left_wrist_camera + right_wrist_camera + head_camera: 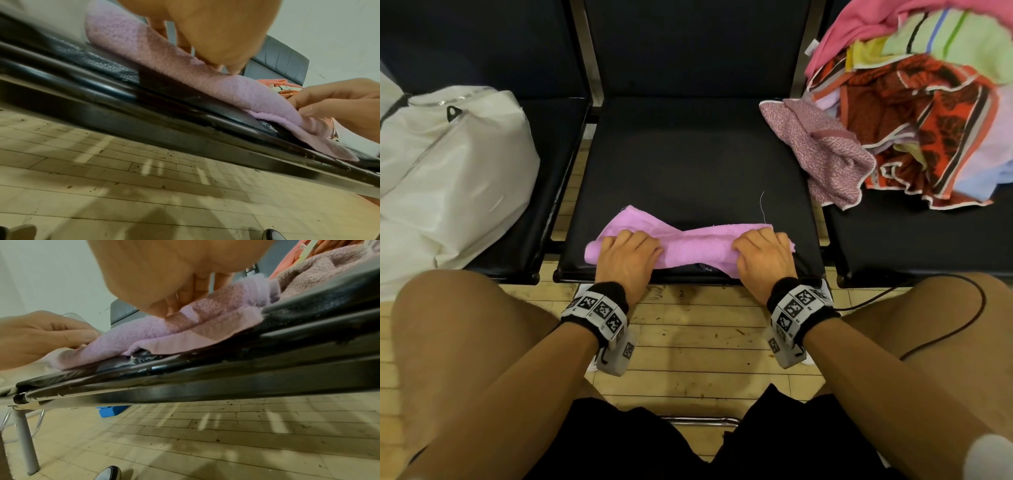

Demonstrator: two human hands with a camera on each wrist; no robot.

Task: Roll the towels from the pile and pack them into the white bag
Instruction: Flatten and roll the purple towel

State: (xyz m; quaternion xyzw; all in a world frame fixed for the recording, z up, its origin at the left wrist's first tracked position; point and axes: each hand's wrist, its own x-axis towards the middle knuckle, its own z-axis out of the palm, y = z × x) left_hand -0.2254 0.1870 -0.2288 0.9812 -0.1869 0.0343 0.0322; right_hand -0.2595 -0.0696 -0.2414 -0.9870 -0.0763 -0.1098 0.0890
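Rolling in progress: one pink towel [690,245] lies across the front edge of the middle seat [695,161], left hand [627,257] and right hand [763,255] each curled over an end, fingers pinching the roll against the cushion. Risks: the middle looks twisted and thinner than the ends, so the roll will likely come out uneven or cone-shaped if both hands don't advance together; a loose flap hangs at the right end in the right wrist view and could unwind; the towel sits right at the seat lip, so a slip sends it to the floor [688,335]. Counts: one towel in hand, one white bag [448,171] on the left seat, one pile [914,113] on the right seat. Towels in the pile overlap too much to count.
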